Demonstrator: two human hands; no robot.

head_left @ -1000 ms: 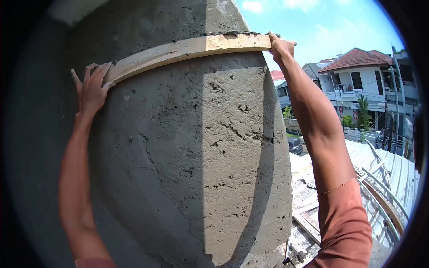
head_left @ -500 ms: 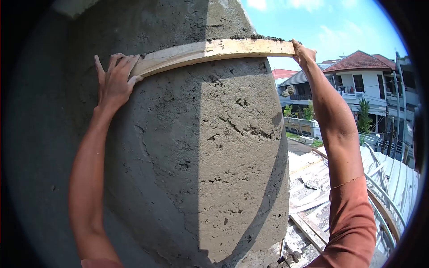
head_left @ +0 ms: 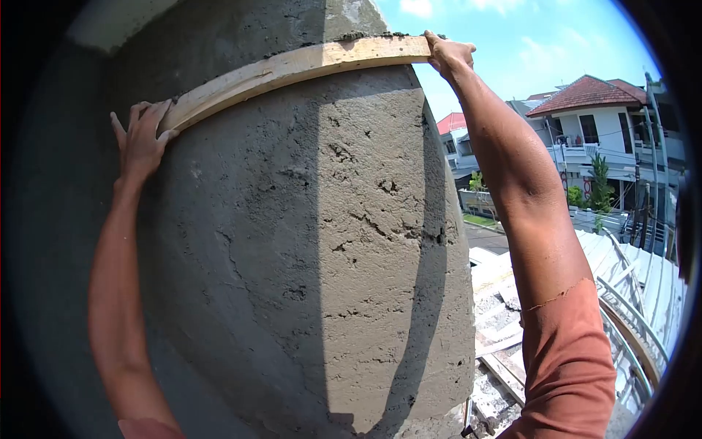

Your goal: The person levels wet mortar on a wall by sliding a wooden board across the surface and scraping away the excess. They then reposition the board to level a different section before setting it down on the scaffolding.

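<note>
Hands (head_left: 140,146) hold plank (head_left: 292,67), rising rightward.

A board (head_left: 292,67) lies across the wall (head_left: 380,256), houses (head_left: 585,99) beyond at right.

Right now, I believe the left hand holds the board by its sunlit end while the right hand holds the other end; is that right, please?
Not quite: the head view shows that the left hand holds the board by its shaded end, not a sunlit one. The right hand does hold the other end.
</note>
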